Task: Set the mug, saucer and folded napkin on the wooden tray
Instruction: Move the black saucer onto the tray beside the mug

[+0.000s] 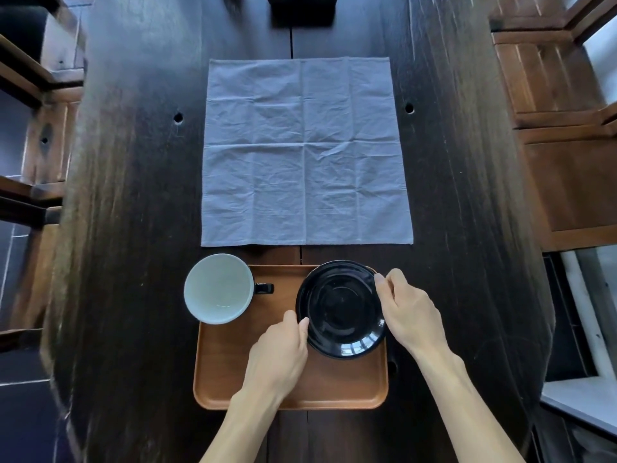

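A glossy black saucer sits over the far right part of the wooden tray. My left hand pinches its near left rim and my right hand pinches its right rim. A mug, white inside with a black handle pointing right, stands at the tray's far left corner. Whether the saucer rests on the tray or is held just above it I cannot tell. Beyond the tray, a blue-grey napkin lies unfolded and flat on the dark table.
Wooden chairs stand along the table's right side and wooden furniture along its left. A dark block sits at the table's far end. The near half of the tray is bare wood.
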Available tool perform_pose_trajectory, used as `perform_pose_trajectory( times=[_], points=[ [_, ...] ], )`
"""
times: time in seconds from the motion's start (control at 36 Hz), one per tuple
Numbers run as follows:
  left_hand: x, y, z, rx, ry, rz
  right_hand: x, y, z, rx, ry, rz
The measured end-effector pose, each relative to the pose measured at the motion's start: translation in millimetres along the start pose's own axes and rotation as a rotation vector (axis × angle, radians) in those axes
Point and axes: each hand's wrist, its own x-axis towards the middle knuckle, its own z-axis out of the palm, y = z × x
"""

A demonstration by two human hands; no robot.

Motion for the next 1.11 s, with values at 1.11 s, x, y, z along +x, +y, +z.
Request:
perform_pose_trajectory(
  times=[1.11],
  points=[
    [-6,11,-1,-0.141,0.051,-0.115,11,-11,-20,-0.227,-0.137,-0.002]
  ],
)
